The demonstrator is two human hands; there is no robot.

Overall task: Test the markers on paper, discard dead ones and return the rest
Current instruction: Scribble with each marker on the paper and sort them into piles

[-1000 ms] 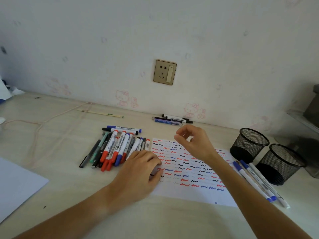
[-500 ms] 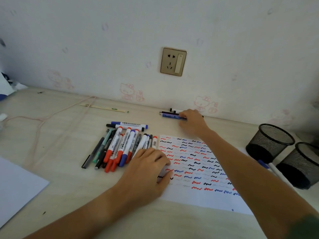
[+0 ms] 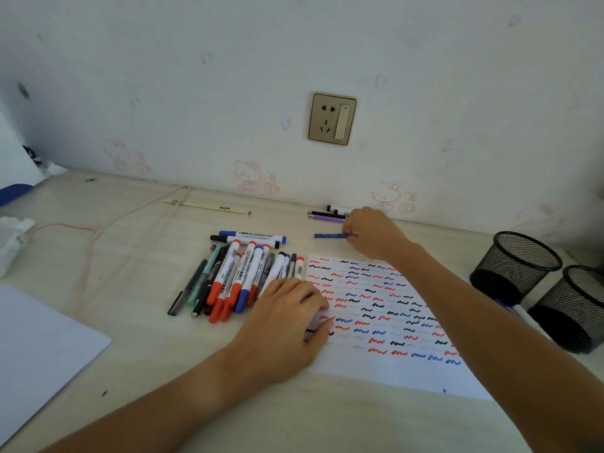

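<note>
The pale wooden desk (image 3: 147,371) ran up to a white wall (image 3: 228,76) with a brass-coloured socket plate (image 3: 332,118) set in it; the test paper (image 3: 385,322), covered in red, blue and black squiggles, lay flat near the middle of the desk; a blank sheet (image 3: 36,348) lay at the left edge. Two black mesh pen cups (image 3: 514,266) stood side by side at the right, well apart from the paper's far corner. A pile of markers and pens (image 3: 242,276) lay just left of the paper, most pointing toward the wall, two lying crosswise at its far end. The left hand (image 3: 287,325) rested palm down on the paper's left edge, fingers loosely bent, holding nothing. The right hand (image 3: 376,233) reached beyond the paper's far edge, fingertips pinching one end of a blue pen (image 3: 330,236); whether the pen touched the desk I could not tell. A few more pens (image 3: 327,215) lay against the wall just behind it.
</note>
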